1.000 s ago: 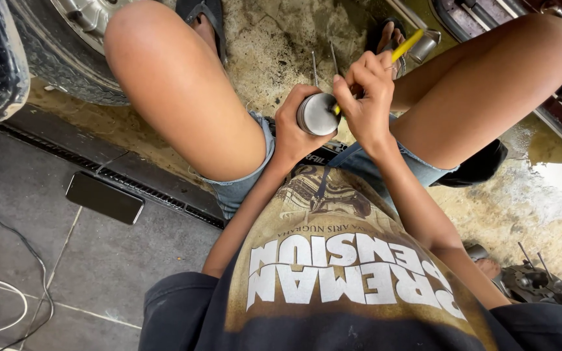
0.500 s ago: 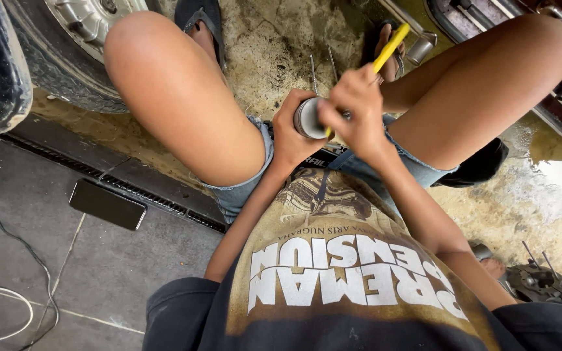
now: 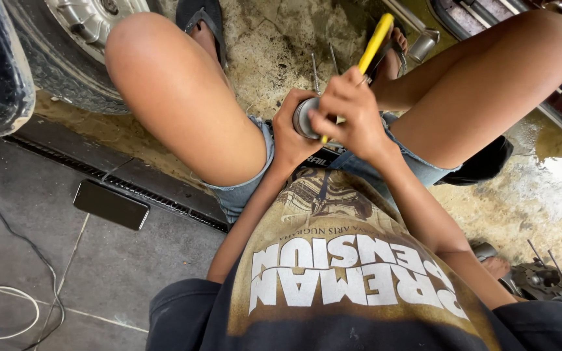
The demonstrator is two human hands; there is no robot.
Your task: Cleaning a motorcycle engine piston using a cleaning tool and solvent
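Yellow-handled tool (image 3: pixel 375 42) tilted steeper; right hand (image 3: pixel 349 114) grips it, left hand (image 3: pixel 291 133) clasps round metal cylinder (image 3: pixel 304 117).

Between our knees our left hand (image 3: pixel 292 133) holds a metal cylinder (image 3: pixel 305 117), right hand (image 3: pixel 352 110) before it; a phone (image 3: pixel 110 205) lies on the floor (image 3: pixel 99 273) to our left.
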